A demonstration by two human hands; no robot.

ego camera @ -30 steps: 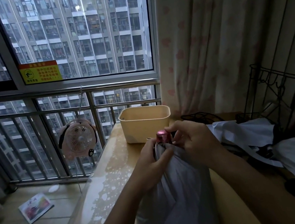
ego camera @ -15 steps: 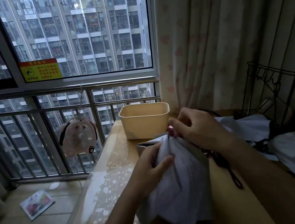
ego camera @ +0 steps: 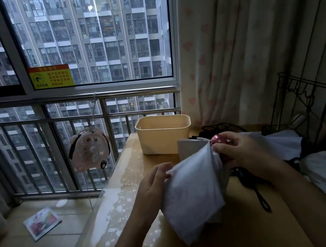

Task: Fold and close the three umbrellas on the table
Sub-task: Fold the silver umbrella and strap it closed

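Observation:
A collapsed pale grey umbrella point(ego camera: 194, 196) with a pink tip cap point(ego camera: 217, 139) hangs over the tan table point(ego camera: 147, 235). My right hand point(ego camera: 241, 151) grips it just below the pink tip. My left hand point(ego camera: 153, 186) pinches a fold of its loose canopy on the left side. A second white and dark umbrella point(ego camera: 288, 145) lies crumpled behind my right wrist, and more white fabric point(ego camera: 323, 173) lies at the right edge. A black strap point(ego camera: 260, 197) trails on the table beneath my right forearm.
A cream plastic bin point(ego camera: 162, 133) stands at the table's far end. A black wire rack point(ego camera: 317, 104) and a curtain point(ego camera: 250, 31) are at the right. A pink fan point(ego camera: 90, 149) hangs on the window railing. A booklet point(ego camera: 42, 223) lies on the floor.
My left hand has slid outward to the left along the canopy, pulling a fold out. My right hand shifted right and now holds just below the pink tip, which shows again.

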